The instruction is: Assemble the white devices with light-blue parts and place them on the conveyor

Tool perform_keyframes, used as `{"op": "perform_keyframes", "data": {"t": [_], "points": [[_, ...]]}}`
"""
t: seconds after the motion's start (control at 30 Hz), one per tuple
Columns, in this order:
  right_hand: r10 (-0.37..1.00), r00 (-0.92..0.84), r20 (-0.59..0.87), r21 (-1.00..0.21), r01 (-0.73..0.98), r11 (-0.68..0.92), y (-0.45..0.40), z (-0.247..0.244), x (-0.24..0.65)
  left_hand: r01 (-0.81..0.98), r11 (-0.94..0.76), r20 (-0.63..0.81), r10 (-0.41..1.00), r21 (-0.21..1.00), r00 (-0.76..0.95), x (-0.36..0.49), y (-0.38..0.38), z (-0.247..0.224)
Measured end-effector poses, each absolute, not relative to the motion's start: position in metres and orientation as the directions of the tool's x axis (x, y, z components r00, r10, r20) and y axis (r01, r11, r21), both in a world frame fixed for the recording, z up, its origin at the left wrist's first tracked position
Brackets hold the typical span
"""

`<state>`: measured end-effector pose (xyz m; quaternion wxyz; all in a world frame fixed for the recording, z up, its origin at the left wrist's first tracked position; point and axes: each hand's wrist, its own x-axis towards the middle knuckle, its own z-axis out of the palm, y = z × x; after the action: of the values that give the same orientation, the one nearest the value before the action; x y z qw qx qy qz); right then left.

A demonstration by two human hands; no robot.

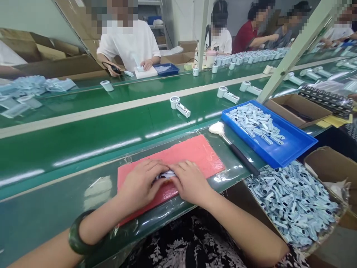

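Note:
Both my hands meet over a red mat (206, 152) on the bench. My left hand (142, 180) curls around one end of a small light-coloured part (167, 174), most of which my fingers hide. From the other side, my right hand (191, 182) grips the same part with thumb and fingers. Only a short pale, shiny strip of it shows between the hands. A mallet (242, 158) with a whitish wrapped head and black handle lies right of the mat.
A blue tray (292, 143) of pale blue plastic pieces stands at the right, above a carton (315, 238) heaped with similar pieces. Beyond the bench, a green conveyor (117, 130) carries handheld fan bodies (180, 107). Several people sit along its far side. A slanted post (292, 56) rises at right.

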<state>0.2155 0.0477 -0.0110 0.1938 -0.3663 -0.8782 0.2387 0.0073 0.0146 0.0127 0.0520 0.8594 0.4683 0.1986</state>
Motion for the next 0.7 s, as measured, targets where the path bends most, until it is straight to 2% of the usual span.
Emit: {"op": "perform_keyframes", "data": {"t": [0.1, 0.2, 0.27, 0.37, 0.47, 0.57, 0.7], "points": [[0.74, -0.652, 0.164, -0.638, 0.502, 0.584, 0.051, -0.01, 0.217, 0.782, -0.566, 0.243, 0.823, 0.261, 0.514, 0.008, 0.015, 0.017], [0.764, -0.62, 0.181, -0.777, 0.386, 0.498, 0.057, -0.008, 0.226, 0.805, -0.578, 0.211, 0.81, 0.131, 0.548, 0.006, 0.018, 0.024], [0.803, -0.557, 0.213, -0.825, 0.339, 0.453, 0.062, -0.009, 0.234, 0.812, -0.582, 0.16, 0.806, 0.04, 0.57, 0.0, 0.029, 0.029], [0.865, -0.435, 0.248, -0.834, 0.359, 0.42, 0.067, -0.016, 0.242, 0.832, -0.541, 0.075, 0.831, -0.122, 0.551, -0.017, 0.068, 0.038], [0.887, -0.392, 0.246, -0.81, 0.419, 0.41, 0.069, -0.025, 0.243, 0.876, -0.398, 0.136, 0.885, -0.273, 0.444, -0.044, 0.128, 0.048], [0.872, -0.413, 0.261, -0.737, 0.498, 0.456, 0.066, -0.033, 0.238, 0.914, -0.275, 0.223, 0.911, -0.297, 0.346, -0.072, 0.188, 0.052], [0.862, -0.434, 0.263, -0.697, 0.532, 0.481, 0.068, -0.035, 0.235, 0.958, -0.198, 0.241, 0.938, -0.209, 0.247, -0.08, 0.23, 0.041]]}}
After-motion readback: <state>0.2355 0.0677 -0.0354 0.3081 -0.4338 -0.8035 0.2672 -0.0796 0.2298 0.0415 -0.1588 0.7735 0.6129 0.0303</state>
